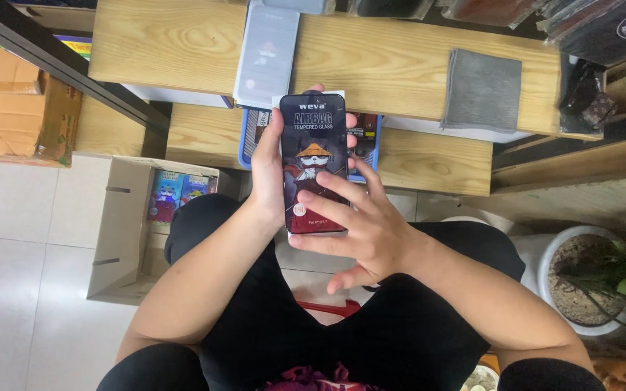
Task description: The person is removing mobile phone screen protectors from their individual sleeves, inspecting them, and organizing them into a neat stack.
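I hold a flat dark package (313, 137) with a cartoon figure in a straw hat printed on it, upright over my lap. My left hand (268, 170) grips it from behind and along its left edge, fingertips showing on its right side. My right hand (360, 221) rests on its lower right part, fingers spread across the front. A white card edge shows just behind the package's top.
A wooden bench (182, 43) carries a flat grey packet (266, 54) and a grey cloth (482, 90). A blue tray (371, 145) sits on a lower wooden shelf. An open cardboard box (121, 232) with colourful packs stands left; a white plant pot (581, 282) stands right.
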